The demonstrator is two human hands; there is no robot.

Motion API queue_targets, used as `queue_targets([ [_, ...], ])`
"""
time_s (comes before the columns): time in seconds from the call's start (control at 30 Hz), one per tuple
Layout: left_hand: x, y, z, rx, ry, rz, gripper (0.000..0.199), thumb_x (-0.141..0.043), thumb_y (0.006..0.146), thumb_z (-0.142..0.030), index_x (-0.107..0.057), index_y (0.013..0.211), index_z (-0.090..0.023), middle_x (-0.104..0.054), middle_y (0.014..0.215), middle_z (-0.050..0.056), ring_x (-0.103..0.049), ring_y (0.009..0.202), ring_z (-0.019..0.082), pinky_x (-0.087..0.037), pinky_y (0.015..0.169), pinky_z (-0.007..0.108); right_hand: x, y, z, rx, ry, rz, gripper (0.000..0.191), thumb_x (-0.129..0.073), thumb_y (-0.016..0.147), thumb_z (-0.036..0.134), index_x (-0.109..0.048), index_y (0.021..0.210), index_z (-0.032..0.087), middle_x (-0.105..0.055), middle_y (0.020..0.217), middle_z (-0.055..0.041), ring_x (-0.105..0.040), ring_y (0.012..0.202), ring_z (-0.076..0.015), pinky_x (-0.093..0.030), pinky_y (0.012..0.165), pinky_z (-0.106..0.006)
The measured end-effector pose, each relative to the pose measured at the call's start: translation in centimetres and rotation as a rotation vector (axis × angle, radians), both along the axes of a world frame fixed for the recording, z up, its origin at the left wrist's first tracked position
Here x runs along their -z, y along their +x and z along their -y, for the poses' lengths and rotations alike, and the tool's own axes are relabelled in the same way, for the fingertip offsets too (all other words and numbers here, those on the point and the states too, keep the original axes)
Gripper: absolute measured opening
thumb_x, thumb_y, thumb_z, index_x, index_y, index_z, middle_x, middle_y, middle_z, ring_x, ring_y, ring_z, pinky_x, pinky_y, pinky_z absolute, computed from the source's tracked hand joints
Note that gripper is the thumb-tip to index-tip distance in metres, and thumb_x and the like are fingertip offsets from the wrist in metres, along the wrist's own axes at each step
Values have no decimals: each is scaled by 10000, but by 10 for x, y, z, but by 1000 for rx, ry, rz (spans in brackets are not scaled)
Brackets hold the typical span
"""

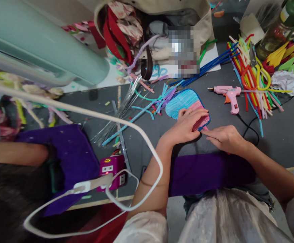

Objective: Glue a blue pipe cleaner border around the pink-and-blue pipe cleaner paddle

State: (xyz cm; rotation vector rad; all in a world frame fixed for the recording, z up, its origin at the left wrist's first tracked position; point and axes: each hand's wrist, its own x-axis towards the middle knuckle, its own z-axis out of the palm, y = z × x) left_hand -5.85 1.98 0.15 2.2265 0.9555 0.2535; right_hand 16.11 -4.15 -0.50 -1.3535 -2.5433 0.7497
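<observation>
Here, the blue-and-pink fuzzy panel (181,104) is over the grey tabletop (220,114), its long axis slanting from the blue end, far left, to the pink end, nearer the person. The left grip (187,124) grasps the pink end; the right grip (225,137) meets its corner, pinching or not I cannot tell. Purple cloth (207,172) lines the near edge; a canvas bag (204,28) stands beyond.

Dim light with stretched edges
</observation>
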Motion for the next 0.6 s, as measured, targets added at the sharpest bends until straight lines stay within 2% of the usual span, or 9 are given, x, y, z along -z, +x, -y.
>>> queue_targets([
  [0.03, 0, 0, 0, 0, -1, -3, 670, -517, 732, -215, -522, 1402, -237, -552, 1556, 107, -480, 1435, 339, -266, 1183, 567, -3, 1, 0, 44, -71, -45, 377, -598, 995, 272, -723, 1351, 263, -820, 970, -48, -718, 801, -155, -434, 680, -239],
  [0.1, -1, 0, 0, 0, -5, -7, 672, -519, 730, -209, -524, 1402, -235, -548, 1560, 108, -472, 1441, 338, -264, 1189, 566, -9, 4, -1, 107, -316, -148, 402, -589, 998, 319, -708, 1377, 258, -762, 777, 3, -645, 617, -125, -416, 613, -229],
  [0.17, -1, 1, 0, 5, -9, -10, 675, -523, 728, -200, -525, 1401, -230, -543, 1565, 110, -458, 1455, 338, -262, 1194, 565, -15, 8, -2, 107, -640, -267, 512, -571, 1000, 405, -628, 1473, 219, -596, 591, 66, -505, 456, -99, -359, 510, -219],
  [0.23, -1, 1, 0, 9, -8, -9, 679, -523, 722, -188, -524, 1400, -230, -539, 1569, 108, -446, 1468, 336, -260, 1196, 567, -18, 11, -4, 90, -855, -352, 639, -582, 979, 454, -532, 1553, 175, -459, 540, 99, -414, 414, -89, -299, 452, -213],
  [0.3, 0, 1, 0, 8, -3, -5, 678, -521, 722, -179, -524, 1397, -235, -541, 1569, 103, -446, 1470, 332, -262, 1195, 570, -20, 11, -5, 88, -911, -381, 720, -612, 955, 443, -464, 1594, 145, -396, 532, 111, -389, 427, -89, -263, 444, -210],
  [0.43, 2, 1, -1, 10, 8, 5, 679, -523, 719, -170, -529, 1395, -243, -543, 1569, 101, -451, 1466, 332, -274, 1190, 573, -22, 9, -6, 77, -887, -380, 829, -652, 932, 419, -363, 1633, 85, -369, 513, 125, -356, 450, -85, -245, 474, -214],
  [0.6, 3, 0, -1, 8, 11, 20, 688, -522, 704, -156, -534, 1385, -251, -546, 1566, 93, -454, 1467, 331, -263, 1195, 577, -20, 8, -4, 69, -935, -419, 933, -677, 912, 441, -263, 1663, 72, -433, 503, 127, -382, 471, -98, -290, 495, -217],
])
